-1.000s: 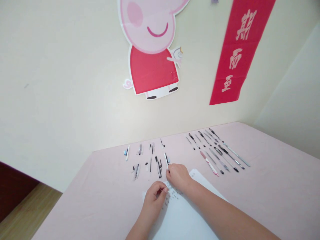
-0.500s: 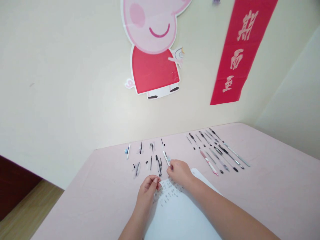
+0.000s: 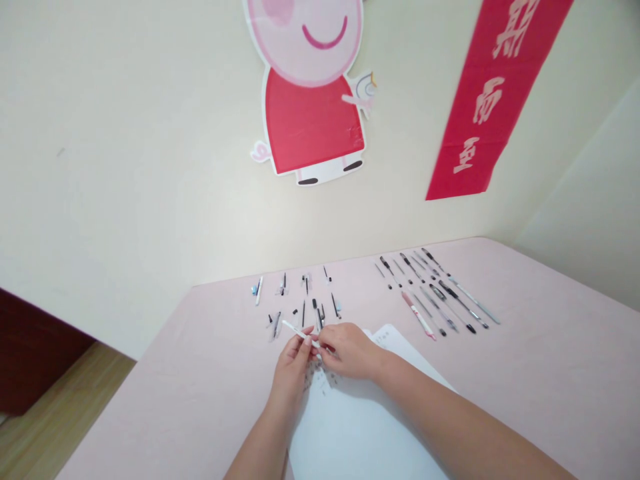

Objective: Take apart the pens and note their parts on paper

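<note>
A slim white pen barrel (image 3: 294, 329) slants between my hands above the paper, its narrow end pointing up and left. My left hand (image 3: 295, 357) pinches it around the middle with thumb and fingers. At its lower right end, my right hand (image 3: 345, 348) has its fingers closed on the same barrel; they hide part of it. Under both hands lies white paper (image 3: 370, 433) with small dark writing near its top. Just beyond my fingers, a dark refill (image 3: 334, 305) rests beside a small light-blue part (image 3: 339, 307) on the pink tabletop.
Several pen parts and refills lie in small groups at the back left, among them a white pen with a blue cap (image 3: 259, 291). Several whole pens, including a pink one (image 3: 419, 315), lie in rows at right. The pale wall (image 3: 150, 200) rises behind the table (image 3: 550, 373).
My right hand has lifted the white pen barrel from the table and brought it down and left to my left hand, which now grips it too. The view has shifted slightly.
</note>
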`<state>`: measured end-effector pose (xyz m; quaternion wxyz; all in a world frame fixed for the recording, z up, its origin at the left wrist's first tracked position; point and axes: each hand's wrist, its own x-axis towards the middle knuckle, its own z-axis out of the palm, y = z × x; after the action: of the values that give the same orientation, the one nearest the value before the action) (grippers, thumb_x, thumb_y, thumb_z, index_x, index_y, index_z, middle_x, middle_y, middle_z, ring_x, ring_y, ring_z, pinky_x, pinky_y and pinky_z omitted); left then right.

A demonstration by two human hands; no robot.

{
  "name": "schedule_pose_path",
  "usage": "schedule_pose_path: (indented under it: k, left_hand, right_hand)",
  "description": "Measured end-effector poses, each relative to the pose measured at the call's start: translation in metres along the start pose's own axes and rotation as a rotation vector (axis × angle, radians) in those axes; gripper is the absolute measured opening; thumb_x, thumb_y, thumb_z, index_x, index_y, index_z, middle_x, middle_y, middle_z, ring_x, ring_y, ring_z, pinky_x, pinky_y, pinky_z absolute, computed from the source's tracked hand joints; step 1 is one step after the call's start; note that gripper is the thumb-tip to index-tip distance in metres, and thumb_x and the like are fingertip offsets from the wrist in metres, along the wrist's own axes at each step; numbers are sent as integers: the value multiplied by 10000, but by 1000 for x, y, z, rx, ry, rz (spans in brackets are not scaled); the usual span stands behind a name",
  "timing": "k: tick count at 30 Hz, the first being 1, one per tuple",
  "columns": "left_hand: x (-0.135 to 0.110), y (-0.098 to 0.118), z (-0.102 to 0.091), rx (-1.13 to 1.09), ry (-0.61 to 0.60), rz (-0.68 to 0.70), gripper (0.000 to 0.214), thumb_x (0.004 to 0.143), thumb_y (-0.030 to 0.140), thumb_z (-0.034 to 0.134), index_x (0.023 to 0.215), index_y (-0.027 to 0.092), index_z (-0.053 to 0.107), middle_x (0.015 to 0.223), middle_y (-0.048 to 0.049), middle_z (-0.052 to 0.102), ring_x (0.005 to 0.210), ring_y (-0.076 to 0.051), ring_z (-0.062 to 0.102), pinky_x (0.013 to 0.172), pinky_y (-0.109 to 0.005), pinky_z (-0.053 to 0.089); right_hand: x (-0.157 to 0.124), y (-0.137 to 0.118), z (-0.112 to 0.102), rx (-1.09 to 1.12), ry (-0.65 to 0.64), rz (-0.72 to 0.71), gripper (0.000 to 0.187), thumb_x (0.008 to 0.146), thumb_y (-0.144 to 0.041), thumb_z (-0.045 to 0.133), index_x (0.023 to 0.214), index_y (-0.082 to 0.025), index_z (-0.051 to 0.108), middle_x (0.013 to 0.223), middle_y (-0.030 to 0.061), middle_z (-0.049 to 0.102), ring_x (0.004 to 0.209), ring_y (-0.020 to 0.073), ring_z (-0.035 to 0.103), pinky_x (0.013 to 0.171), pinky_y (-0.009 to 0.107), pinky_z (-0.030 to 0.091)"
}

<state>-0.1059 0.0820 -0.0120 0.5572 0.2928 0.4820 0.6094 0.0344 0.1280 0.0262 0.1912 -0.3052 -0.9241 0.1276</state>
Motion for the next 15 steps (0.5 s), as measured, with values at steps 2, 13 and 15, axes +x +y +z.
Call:
schedule_pose_path:
  k: [2,13,15]
  left_hand:
    - [0,-1,-1,-20,5,2,371,664,374,704,957,154,642,788,-18,638,595,-66,532,576,-178,430]
    - [-5,4,0,130,93,81,334,699,431,645,889,157,625,706,2,586,514,-68,455,493,-184,377]
    - [-5,6,-2,244,124,148,334,723,447,612,898,163,628,696,7,572,503,-75,444,479,-193,368]
  right_hand:
    - [0,1,0,-2,-2,-20,143,812,-240,476,805,-166,598,759,33,637,671,137,550,602,228,324]
    - [3,29,1,-12,158,349,183,820,-162,418,732,-167,578,693,19,600,641,123,507,599,223,299]
    - [4,38,3,12,171,474,164,801,-140,425,782,-163,586,731,30,616,668,127,519,611,220,308]
